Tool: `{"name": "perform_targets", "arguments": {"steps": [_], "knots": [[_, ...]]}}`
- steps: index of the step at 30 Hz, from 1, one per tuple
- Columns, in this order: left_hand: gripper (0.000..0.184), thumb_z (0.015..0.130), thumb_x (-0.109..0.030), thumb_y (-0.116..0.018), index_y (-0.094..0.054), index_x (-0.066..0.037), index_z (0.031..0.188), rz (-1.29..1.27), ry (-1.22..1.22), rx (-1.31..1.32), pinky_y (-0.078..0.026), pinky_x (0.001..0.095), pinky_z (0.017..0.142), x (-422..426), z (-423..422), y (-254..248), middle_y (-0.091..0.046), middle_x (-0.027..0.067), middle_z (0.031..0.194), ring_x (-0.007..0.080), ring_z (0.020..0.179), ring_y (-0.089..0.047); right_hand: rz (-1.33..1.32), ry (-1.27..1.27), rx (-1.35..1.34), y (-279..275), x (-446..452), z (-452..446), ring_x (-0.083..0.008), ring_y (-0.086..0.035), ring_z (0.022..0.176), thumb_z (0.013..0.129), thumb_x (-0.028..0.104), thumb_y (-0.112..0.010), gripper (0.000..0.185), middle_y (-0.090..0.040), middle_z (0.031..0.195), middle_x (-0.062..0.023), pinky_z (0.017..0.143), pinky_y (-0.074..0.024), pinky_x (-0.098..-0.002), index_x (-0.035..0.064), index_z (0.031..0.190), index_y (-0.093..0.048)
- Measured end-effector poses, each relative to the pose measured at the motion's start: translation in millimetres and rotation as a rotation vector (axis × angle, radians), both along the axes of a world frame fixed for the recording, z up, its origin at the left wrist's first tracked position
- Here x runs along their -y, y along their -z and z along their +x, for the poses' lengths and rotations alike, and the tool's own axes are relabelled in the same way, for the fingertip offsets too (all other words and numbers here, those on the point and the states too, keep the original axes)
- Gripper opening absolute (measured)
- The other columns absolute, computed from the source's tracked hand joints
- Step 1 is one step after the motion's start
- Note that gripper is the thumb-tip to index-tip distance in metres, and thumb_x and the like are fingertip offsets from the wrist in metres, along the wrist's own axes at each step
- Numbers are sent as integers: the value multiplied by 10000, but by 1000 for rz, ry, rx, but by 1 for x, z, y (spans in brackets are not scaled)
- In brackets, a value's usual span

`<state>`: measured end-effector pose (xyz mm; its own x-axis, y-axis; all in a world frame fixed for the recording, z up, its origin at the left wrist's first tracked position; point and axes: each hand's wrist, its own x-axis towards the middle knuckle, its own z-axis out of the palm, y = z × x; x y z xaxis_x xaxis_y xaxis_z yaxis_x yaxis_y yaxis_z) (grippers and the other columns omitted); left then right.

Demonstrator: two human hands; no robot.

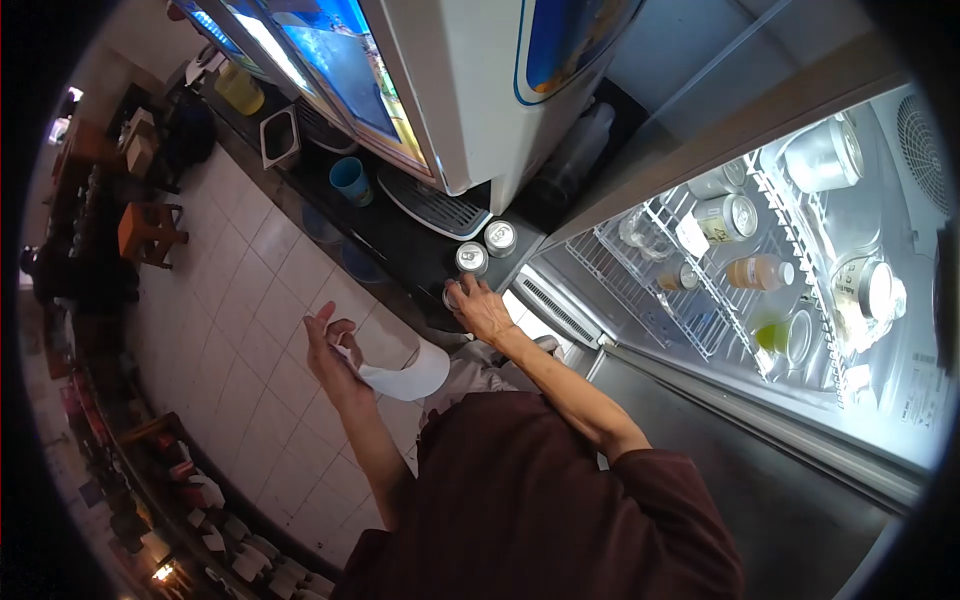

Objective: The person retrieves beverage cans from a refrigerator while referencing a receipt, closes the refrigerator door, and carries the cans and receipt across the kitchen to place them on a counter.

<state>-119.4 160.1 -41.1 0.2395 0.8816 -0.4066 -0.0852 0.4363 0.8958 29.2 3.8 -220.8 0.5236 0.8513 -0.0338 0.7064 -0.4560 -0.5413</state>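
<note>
A curling strip of white paper [412, 376] hangs from my left hand [337, 362], whose fingers are half curled around its end. My right hand [482, 310] reaches down to the dark counter and grips the top of a can, which its fingers mostly cover. Just beyond it stand two upright cans with silver lids, the nearer can [471, 258] and the farther can [500, 238]. They are side by side near the counter's end, beside the drip tray [440, 208] of a drink dispenser.
An open, lit refrigerator [655, 365] stands at the right, its wire shelves holding cans, a bottle [760, 272] and containers. The drink dispenser [460, 90] rises behind the counter. A blue cup [350, 180] and a metal container [281, 137] are farther left. An orange stool [150, 233] stands on the tiled floor.
</note>
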Motion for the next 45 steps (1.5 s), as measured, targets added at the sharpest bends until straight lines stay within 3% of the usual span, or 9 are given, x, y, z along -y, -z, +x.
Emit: {"name": "perform_targets", "arguments": {"steps": [5, 10, 18, 22, 25, 28, 33, 36, 45], "knots": [[622, 1032, -545, -512, -569, 25, 1275, -67, 129, 72, -235, 193, 381, 19, 20, 14, -611, 41, 784, 30, 436, -342, 193, 220, -56, -5, 19, -5, -398, -653, 989, 822, 107, -746, 585, -573, 1179, -215, 763, -582, -453, 59, 1363, -528], [611, 1030, -551, -512, -575, 1, 1287, -99, 305, 109, -249, 191, 422, 39, 59, 8, -604, 22, 800, 20, 498, -381, 480, 623, -901, -83, 75, 5, -163, -669, 936, 902, 175, -767, 349, -672, 1114, -78, 757, -550, -308, 37, 1203, -660], [513, 1064, -472, -496, -570, -15, 1285, -42, 892, 308, -331, 198, 558, 130, 145, 2, -513, -22, 782, 24, 640, -428, 656, 407, -643, -208, 161, 2, -189, -621, 1096, 837, 234, -808, 543, -664, 1192, -89, 901, -511, -323, 29, 1298, -607], [263, 1077, -164, -519, -585, -1, 1272, 191, 988, 302, -424, 211, 690, 170, 178, -2, -571, -10, 881, 49, 787, -515, 649, 561, -540, -242, 183, -24, -317, -653, 1095, 679, 436, -917, 908, -645, 1199, -179, 954, -504, -426, 13, 1374, -515], [272, 1079, -137, -504, -567, 9, 1299, 132, 1060, 468, -433, 208, 720, 200, 198, -39, -573, -11, 940, 43, 821, -517, 567, 686, -325, -220, 180, -36, -358, -635, 1120, 746, 328, -892, 763, -635, 1207, -221, 944, -502, -396, -33, 1315, -535], [310, 1085, -142, -502, -520, 18, 1350, 4, 1157, 639, -447, 185, 751, 212, 221, -49, -590, -11, 954, 25, 858, -537, 686, 819, -486, -210, 194, -38, -194, -697, 904, 922, 148, -740, 331, -706, 989, -133, 804, -543, -322, -53, 1165, -640], [920, 1006, -649, -424, -266, 126, 1476, -637, 1405, 726, -417, 451, 1112, 205, 214, -71, -481, 291, 1440, 328, 1316, -531, 1108, 940, -685, -242, 213, -40, -91, -669, 879, 982, 73, -655, 213, -725, 973, -66, 765, -547, -246, -51, 1155, -661], [909, 983, -542, -549, -200, 103, 1519, -1012, 1503, 864, -400, 450, 1144, 198, 200, -50, -473, 279, 1459, 329, 1366, -497, 1217, 883, -768, -250, 224, -34, -91, -673, 898, 979, 40, -644, 213, -728, 997, -89, 774, -554, -237, -54, 1170, -656], [777, 936, -407, -580, -268, 81, 1455, -773, 1375, 799, -388, 473, 1140, 192, 161, -48, -484, 309, 1414, 369, 1349, -483, 1260, 872, -783, -261, 217, -22, -89, -676, 882, 952, 23, -652, 220, -731, 998, -98, 818, -540, -237, -69, 1152, -646]]}}
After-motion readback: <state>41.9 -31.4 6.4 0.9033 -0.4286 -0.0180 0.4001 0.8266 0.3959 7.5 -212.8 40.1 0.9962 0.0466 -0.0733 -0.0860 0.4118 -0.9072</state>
